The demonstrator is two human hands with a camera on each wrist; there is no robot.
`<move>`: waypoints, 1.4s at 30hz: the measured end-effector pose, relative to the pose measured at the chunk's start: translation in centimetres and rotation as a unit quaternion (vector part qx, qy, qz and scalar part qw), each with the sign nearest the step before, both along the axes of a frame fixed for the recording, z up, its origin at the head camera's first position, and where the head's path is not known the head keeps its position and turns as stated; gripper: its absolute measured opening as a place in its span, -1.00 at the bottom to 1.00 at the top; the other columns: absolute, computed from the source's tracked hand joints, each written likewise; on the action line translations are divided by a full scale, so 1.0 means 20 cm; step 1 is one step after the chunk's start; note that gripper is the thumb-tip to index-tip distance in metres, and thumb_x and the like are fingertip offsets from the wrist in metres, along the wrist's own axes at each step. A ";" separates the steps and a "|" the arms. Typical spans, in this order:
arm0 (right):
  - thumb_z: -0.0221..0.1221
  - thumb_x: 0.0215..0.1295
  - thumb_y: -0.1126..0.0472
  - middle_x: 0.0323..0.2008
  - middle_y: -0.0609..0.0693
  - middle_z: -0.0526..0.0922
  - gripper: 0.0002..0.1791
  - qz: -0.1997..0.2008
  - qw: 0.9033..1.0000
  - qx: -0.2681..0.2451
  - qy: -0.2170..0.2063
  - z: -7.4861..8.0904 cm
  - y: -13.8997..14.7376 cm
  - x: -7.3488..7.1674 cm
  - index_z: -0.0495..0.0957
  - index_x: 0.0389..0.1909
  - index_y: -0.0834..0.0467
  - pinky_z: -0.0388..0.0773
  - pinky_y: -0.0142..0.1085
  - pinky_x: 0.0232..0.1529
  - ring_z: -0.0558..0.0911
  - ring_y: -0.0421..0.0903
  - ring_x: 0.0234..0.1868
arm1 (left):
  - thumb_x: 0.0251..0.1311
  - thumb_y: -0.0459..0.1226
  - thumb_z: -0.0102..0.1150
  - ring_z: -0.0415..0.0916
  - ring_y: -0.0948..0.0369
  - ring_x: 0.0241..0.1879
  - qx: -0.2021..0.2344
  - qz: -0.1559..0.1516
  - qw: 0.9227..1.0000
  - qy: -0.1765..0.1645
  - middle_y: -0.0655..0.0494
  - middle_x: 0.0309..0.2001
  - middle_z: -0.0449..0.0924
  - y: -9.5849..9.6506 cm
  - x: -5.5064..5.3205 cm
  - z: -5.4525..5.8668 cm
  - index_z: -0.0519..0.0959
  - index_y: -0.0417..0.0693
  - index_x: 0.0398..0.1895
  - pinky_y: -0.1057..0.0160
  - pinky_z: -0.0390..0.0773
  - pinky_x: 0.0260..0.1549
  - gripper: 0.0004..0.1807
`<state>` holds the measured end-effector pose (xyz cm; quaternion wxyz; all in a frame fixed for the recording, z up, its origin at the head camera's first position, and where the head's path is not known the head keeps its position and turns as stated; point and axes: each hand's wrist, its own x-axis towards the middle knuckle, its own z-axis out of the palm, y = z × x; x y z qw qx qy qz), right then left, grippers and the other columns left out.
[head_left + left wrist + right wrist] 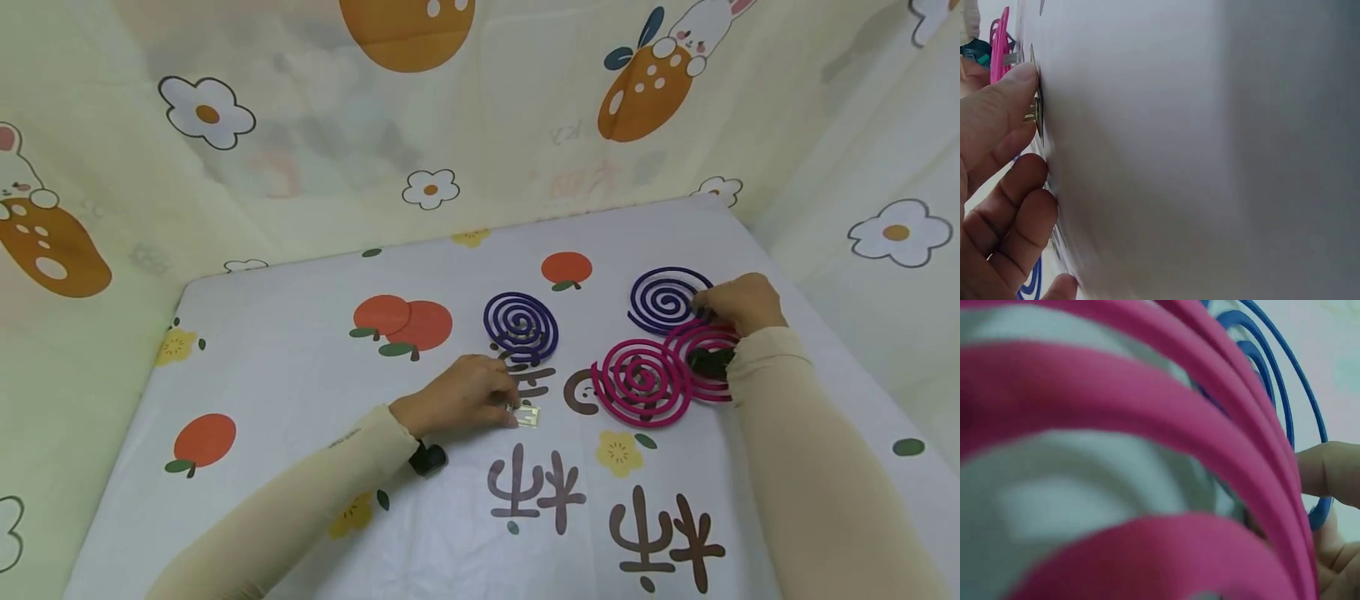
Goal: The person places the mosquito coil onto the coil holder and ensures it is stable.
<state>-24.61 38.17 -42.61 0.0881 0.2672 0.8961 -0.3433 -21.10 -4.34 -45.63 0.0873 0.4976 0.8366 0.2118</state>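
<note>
My left hand [461,396] is low over the middle of the table, its thumb and forefinger pinching a small, thin metal coil stand [528,416]. Edge-on in the left wrist view, the stand [1039,106] lies against the white cloth. At the right, my right hand [742,302] pinches the outer edge of a dark blue mosquito coil [663,300]. In the right wrist view that blue coil [1319,419] shows behind a pink mosquito coil [1166,425], which fills much of the picture. This pink coil [693,343] lies partly beneath my right wrist.
Another pink coil [641,383] overlaps the one by my right wrist. A second dark blue coil [520,325] lies just beyond my left hand. The printed white tablecloth [285,350] meets a patterned curtain [315,183] at the back and sides.
</note>
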 end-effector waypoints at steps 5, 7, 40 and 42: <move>0.33 0.37 0.09 -0.42 -0.03 0.55 -0.72 -0.010 0.996 -0.079 0.036 0.01 0.03 0.00 0.59 -0.37 0.25 0.52 -0.28 -0.34 0.55 -0.07 -0.32 | 0.17 -0.11 0.55 0.44 0.29 -0.27 -0.011 0.012 1.000 0.006 0.24 -0.30 0.63 0.02 0.01 0.01 0.80 0.06 -0.16 0.19 0.50 -0.06 -0.78; 0.31 0.42 0.10 -0.45 -0.12 0.56 -0.73 -0.018 0.990 -0.124 0.058 0.01 0.03 0.00 0.54 -0.19 0.25 0.62 -0.34 -0.38 0.58 -0.20 -0.43 | 0.17 -0.10 0.54 0.45 0.29 -0.27 -0.012 0.015 1.000 0.008 0.23 -0.29 0.65 0.02 0.01 0.01 0.80 0.05 -0.17 0.17 0.52 -0.05 -0.78; 0.52 0.09 0.28 -0.21 -0.05 0.70 -0.50 -0.244 0.820 -0.424 0.295 0.05 0.00 0.05 0.37 -0.14 0.12 0.72 -0.33 -0.38 0.79 -0.18 -0.31 | 0.24 -0.10 0.48 0.43 0.28 -0.30 -0.017 0.045 0.998 0.042 0.25 -0.34 0.59 0.04 0.05 0.01 0.78 0.10 -0.20 0.08 0.54 0.00 -0.85; 0.53 0.08 0.27 -0.21 -0.05 0.71 -0.51 -0.243 0.816 -0.426 0.305 0.05 0.00 0.05 0.38 -0.14 0.13 0.73 -0.32 -0.39 0.79 -0.18 -0.29 | 0.24 -0.11 0.48 0.44 0.28 -0.30 -0.013 0.044 0.998 0.045 0.25 -0.33 0.59 0.04 0.05 0.01 0.77 0.11 -0.21 0.07 0.54 -0.01 -0.86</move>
